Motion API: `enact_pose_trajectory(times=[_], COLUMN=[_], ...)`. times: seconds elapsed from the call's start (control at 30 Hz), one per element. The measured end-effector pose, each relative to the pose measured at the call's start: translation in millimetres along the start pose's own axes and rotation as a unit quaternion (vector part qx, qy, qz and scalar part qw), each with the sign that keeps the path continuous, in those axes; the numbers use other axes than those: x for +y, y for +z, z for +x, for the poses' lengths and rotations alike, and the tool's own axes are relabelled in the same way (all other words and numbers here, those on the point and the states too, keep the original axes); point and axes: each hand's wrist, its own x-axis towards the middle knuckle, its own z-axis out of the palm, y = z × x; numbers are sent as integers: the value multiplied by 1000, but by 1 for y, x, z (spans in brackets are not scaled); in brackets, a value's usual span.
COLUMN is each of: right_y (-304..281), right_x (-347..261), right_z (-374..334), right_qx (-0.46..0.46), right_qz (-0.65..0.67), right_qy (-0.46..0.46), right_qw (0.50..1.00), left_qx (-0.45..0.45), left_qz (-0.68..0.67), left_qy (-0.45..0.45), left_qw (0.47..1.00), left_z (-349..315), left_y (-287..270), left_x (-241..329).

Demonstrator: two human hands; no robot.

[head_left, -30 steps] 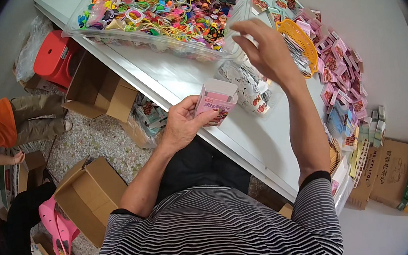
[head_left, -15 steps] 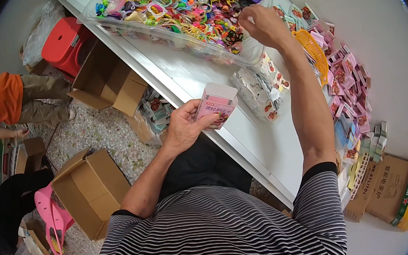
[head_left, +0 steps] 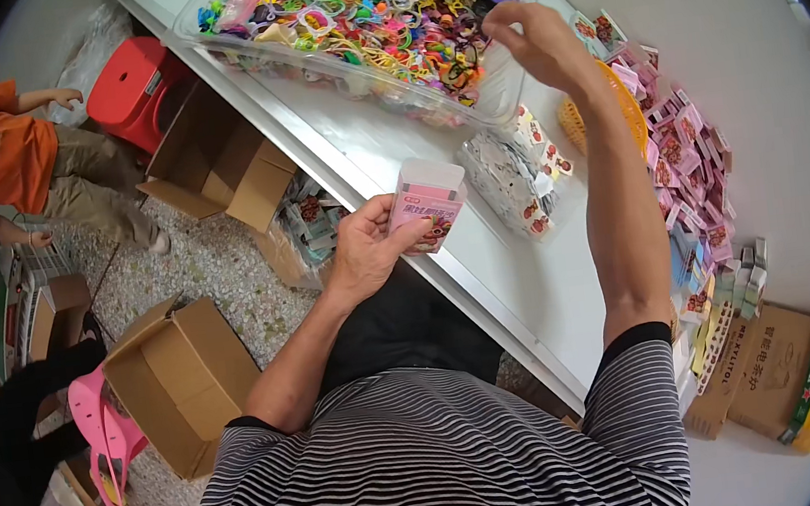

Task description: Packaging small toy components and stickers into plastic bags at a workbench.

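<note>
My left hand grips a small pink carton with its top flap standing up, thumb across the printed front. My right hand is over the right end of a clear plastic bin, its fingers bent and the tips drawn together. Whatever those fingertips hold, if anything, is too small to make out. Colourful little plastic trinkets and bands fill the bin. Beside it, below my right hand, lies a clear bag of small printed packets on the white table.
An orange basket and a heap of pink cartons stand right of my forearm. Open cardboard boxes, a red stool and a pink plastic seat are on the floor at left. A person in orange stands there.
My right hand has shifted slightly right at the bin's edge. The carton in my left hand has tilted a little. The person in orange has moved an arm toward the red stool.
</note>
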Motion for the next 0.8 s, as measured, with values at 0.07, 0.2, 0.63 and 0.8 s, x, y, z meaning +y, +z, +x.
enact_pose_trajectory(times=[0.07,0.2,0.63,0.8], right_y=[-26,-58,-62,-39], right_x=[-6,-25,-81,-83], right_z=[-10,-37,-141,-166], right_qx=[15,63,139,62], right_qz=[55,259,419,441], right_qy=[13,73,44,82], right_qw=[998,961,896,892], left_qx=[5,1,-47,-70], left_qz=[6,10,11,4], left_qy=[-2,15,-10,-23], left_qw=[1000,1000,999,997], left_z=[3,11,9,6], left_y=[3,12,44,45], left_x=[-1,5,-1,0])
